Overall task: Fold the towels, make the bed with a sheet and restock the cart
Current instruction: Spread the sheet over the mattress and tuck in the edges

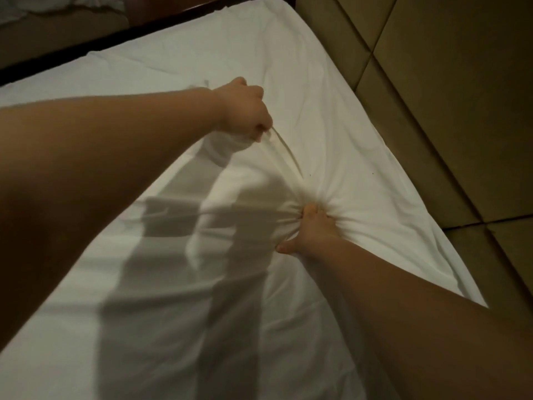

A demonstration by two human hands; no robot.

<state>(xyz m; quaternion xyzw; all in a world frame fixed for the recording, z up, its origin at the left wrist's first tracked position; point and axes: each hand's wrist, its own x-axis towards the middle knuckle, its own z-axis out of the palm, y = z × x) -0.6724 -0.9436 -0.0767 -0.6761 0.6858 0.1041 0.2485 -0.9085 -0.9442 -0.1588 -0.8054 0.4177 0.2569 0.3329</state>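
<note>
Left hand point(245, 111), right hand point(313, 226) clutching sheet point(317, 90), padded wall point(447, 111)

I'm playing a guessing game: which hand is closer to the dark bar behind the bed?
Left. The left hand grips the sheet up near the dark bar; the right hand bunches the sheet lower, farther from it.

2 hands point(245, 111) point(311, 229) gripping bunched white sheet point(288, 67) on bed.

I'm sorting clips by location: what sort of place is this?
Likely a hotel bedroom: a white sheet spread across a dark-framed bed, with padded wall panels alongside. The left hand and right hand grip the sheet.
</note>
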